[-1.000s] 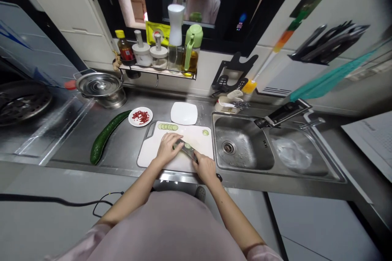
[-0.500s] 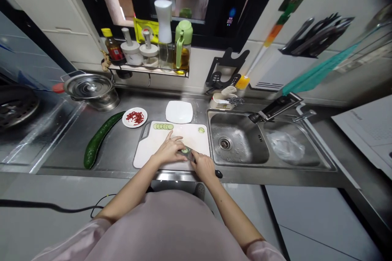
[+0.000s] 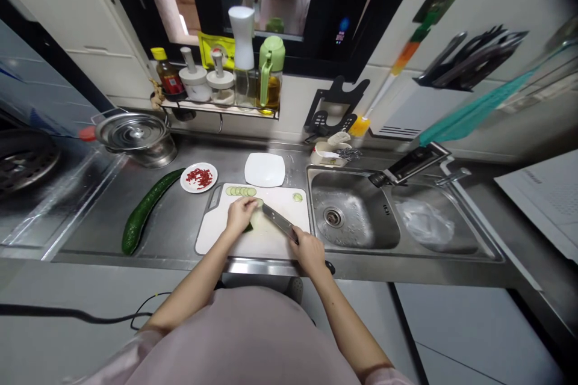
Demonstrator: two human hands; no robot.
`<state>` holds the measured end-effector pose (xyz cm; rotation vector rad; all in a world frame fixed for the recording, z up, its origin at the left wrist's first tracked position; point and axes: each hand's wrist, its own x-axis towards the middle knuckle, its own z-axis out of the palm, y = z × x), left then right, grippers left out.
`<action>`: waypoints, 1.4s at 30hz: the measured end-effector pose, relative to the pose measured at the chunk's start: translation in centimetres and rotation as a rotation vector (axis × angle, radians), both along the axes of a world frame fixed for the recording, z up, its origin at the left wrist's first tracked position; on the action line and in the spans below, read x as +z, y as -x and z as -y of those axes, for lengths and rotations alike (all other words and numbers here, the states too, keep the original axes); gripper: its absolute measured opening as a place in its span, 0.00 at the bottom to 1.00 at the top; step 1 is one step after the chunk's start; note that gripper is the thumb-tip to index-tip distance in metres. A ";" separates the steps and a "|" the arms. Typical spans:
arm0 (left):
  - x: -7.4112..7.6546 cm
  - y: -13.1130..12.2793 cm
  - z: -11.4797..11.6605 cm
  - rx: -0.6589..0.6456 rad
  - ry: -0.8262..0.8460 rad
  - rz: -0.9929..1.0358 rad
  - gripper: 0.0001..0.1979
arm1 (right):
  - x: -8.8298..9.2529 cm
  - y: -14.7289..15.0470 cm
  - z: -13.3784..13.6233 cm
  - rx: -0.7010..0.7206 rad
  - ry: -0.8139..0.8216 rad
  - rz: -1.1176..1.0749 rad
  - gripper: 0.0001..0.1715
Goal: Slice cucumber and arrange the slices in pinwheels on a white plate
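Note:
My right hand [image 3: 310,252] is wrapped around the black handle of a kitchen knife [image 3: 279,221], whose blade points up and left above the white cutting board [image 3: 280,246]. At the blade's tip, my left hand [image 3: 241,215] pinches a pale green cucumber slice [image 3: 259,202], just right of a row of overlapping cucumber slices [image 3: 241,191]. Partly hidden under my left hand, a dark-skinned cucumber piece [image 3: 248,227] lies on the board. A small pale cucumber bit [image 3: 297,197] rests in the board's upper right corner.
Left of the board are a whole cucumber [image 3: 147,210] and a plate of chopped red pieces [image 3: 199,178]. An empty white dish [image 3: 264,169] sits behind it. The sink [image 3: 352,234] is on the right, a steel pot [image 3: 156,150] at the back left, bottles [image 3: 244,48] on a rack above.
My left hand has moved up and left, toward the row of slices, with a slice in its fingertips. The knife blade has lifted away from the cucumber piece, its tip now farther up the board.

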<state>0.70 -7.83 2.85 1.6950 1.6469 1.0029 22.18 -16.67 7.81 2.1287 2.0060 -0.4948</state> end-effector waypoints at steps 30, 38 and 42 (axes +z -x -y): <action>-4.3 0.0 -7.4 0.073 0.110 -0.519 0.11 | -2.4 -1.8 0.4 -0.187 0.001 -0.077 0.22; -4.6 0.1 -7.1 0.184 0.032 -0.375 0.10 | -3.0 -1.8 0.3 -0.171 0.013 -0.076 0.21; -4.7 0.2 -5.6 0.375 -0.098 -0.081 0.13 | -3.3 -1.5 0.1 -0.170 0.030 -0.098 0.19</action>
